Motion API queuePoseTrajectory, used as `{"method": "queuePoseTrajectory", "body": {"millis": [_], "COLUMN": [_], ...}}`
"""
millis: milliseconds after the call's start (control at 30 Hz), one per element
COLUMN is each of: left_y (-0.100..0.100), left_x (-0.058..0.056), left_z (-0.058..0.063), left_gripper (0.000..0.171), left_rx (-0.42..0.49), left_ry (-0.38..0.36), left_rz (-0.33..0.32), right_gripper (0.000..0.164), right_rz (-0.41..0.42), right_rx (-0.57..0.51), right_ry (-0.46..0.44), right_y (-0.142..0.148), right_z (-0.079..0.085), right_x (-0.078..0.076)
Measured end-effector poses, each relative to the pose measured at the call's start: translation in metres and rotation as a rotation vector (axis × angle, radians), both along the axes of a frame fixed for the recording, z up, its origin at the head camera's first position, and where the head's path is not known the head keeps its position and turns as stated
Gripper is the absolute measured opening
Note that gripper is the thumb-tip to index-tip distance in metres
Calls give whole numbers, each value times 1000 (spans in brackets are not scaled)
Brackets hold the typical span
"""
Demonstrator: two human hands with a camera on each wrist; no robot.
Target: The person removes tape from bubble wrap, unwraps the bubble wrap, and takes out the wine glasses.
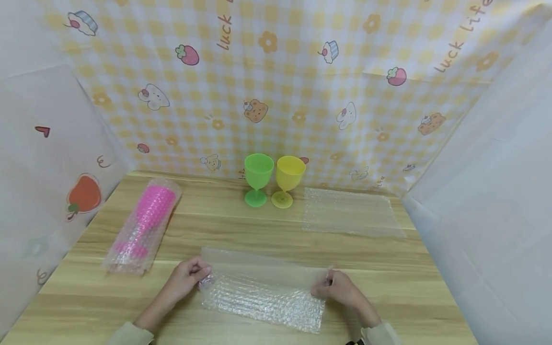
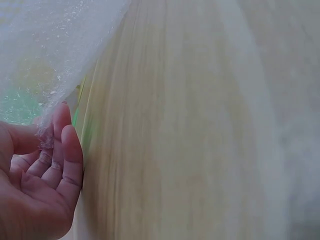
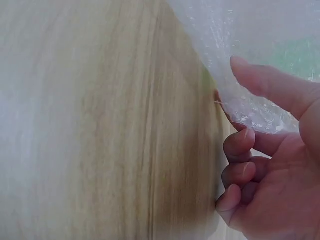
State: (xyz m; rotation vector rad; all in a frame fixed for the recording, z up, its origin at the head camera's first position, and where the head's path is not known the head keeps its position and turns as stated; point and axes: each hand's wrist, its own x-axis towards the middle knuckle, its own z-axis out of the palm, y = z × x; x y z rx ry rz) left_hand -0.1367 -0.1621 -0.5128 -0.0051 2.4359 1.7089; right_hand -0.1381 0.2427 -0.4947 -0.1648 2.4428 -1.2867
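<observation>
A clear sheet of bubble wrap (image 1: 263,292) stretches between the two hands above the front of the table. Its left side is pinched by the left hand (image 1: 186,279), thumb against fingers; the left wrist view shows the bubble wrap (image 2: 60,45) rising from that grip. On the other side the right hand (image 1: 340,287) holds the sheet's edge. In the right wrist view the thumb lies over the bubble wrap (image 3: 250,107) with the index finger behind it and the other fingers curled.
A green goblet (image 1: 258,172) and a yellow goblet (image 1: 290,173) stand upright at the back. To their right lies another flat bubble wrap sheet (image 1: 349,211). At the left, a pink goblet (image 1: 151,206) lies wrapped in bubble wrap. A patterned cloth (image 1: 267,76) hangs behind the wooden table (image 1: 379,278).
</observation>
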Motion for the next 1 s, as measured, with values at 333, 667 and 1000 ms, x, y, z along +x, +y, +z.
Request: {"method": "queuePoseTrajectory", "body": {"millis": [333, 667, 1000], "left_y": [-4, 0, 34], "left_x": [-4, -8, -24], "left_z": [-1, -1, 12], "left_gripper": [18, 19, 20], "left_rx": [48, 43, 46], "left_ry": [-60, -97, -73], "left_rz": [9, -35, -158], "right_gripper": [22, 30, 31], "right_rz": [46, -114, -166], "right_rx": [-5, -239, -318], "right_ry": [52, 35, 93], "right_y": [1, 1, 32], "right_z": [6, 15, 20], "right_x": [-7, -16, -32]}}
